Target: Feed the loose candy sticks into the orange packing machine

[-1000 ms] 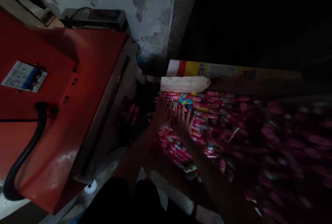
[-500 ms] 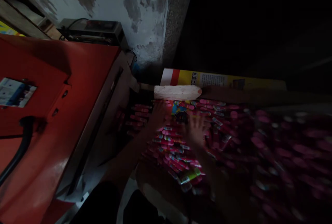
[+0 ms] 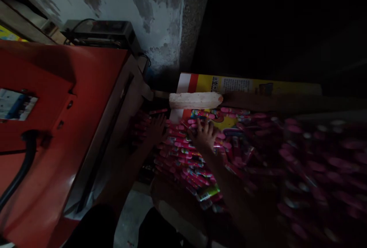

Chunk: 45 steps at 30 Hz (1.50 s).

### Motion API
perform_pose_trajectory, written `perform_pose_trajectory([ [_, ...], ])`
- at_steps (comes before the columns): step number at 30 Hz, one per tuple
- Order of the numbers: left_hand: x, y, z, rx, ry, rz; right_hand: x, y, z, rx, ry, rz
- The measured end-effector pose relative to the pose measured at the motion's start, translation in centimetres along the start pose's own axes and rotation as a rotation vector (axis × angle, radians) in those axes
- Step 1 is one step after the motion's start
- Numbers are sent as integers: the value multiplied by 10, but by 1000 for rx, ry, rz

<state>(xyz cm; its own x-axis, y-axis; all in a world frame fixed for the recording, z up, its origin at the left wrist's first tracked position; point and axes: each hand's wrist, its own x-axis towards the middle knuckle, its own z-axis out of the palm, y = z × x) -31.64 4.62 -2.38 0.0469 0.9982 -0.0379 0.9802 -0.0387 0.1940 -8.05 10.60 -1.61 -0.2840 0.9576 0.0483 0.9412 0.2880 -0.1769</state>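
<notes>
Many pink tube-shaped packets [image 3: 186, 151] lie in a loose layer on a surface printed in yellow, red and white. On the left part of the layer rests my left hand [image 3: 156, 129], fingers spread over the packets and nothing gripped. My right hand [image 3: 205, 133] is just right of it, its fingers apart on the packets near a bare yellow patch. One green packet [image 3: 208, 193] shows among the pink ones at the near edge. The scene is dark, and the packets at the right are blurred.
A pale wooden block [image 3: 195, 100] lies along the far edge, before a yellow printed board [image 3: 258, 85]. At the left stands a red machine [image 3: 94, 72] with a black hose [image 3: 21, 171]. A grey box-shaped device [image 3: 99, 33] sits behind it, against a peeling wall [image 3: 160, 10].
My left hand has moved left, onto the packets near the machine. My right hand has shifted slightly left and away from me. More of the printed surface shows below the wooden block.
</notes>
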Motion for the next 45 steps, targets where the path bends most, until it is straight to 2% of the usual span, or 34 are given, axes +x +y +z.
perform_pose_trajectory([
  [2,-10,-2,-3,-12,61,-71,3,-29,7,55,-21,-69],
  [4,-18,5,-5,-42,143,-122,8,-53,7,125,-70,-145],
  [6,-20,22,-4,-88,196,-94,13,-63,1,196,-91,-173],
  [7,-19,32,-2,-113,201,-52,14,-59,-4,217,-79,-161],
  [9,-13,55,3,-152,182,35,11,-36,-14,200,-26,-102],
  [12,3,79,13,-148,127,77,-2,25,-26,74,28,39],
  [14,13,83,17,-113,84,73,-13,61,-27,8,3,116],
  [16,17,77,17,-80,47,69,-21,75,-21,-20,-59,132],
  [18,15,62,12,-58,14,48,-25,63,-11,-19,-107,116],
  [21,3,40,0,-37,-32,-36,-27,17,2,36,-119,84],
  [24,-18,35,-9,-46,-13,-42,-39,-14,-2,130,-119,-8],
  [27,-46,52,-5,-125,-4,192,-74,-8,-17,151,-115,-147],
  [30,-69,68,4,-191,-101,436,-119,11,-27,90,-151,-280],
  [32,-74,67,8,-193,-161,502,-137,10,-26,44,-173,-308],
  [34,-73,55,8,-179,-192,512,-139,-5,-20,24,-189,-298],
  [37,-68,28,-2,-150,-213,440,-126,-39,-10,48,-220,-260],
  [40,-72,12,-22,-161,-147,235,-121,-52,-9,103,-229,-296],
  [42,-85,16,-40,-234,-30,83,-129,-44,-13,132,-231,-395],
  [45,-124,41,-67,-430,149,-50,-144,-28,-16,132,-236,-531],
])
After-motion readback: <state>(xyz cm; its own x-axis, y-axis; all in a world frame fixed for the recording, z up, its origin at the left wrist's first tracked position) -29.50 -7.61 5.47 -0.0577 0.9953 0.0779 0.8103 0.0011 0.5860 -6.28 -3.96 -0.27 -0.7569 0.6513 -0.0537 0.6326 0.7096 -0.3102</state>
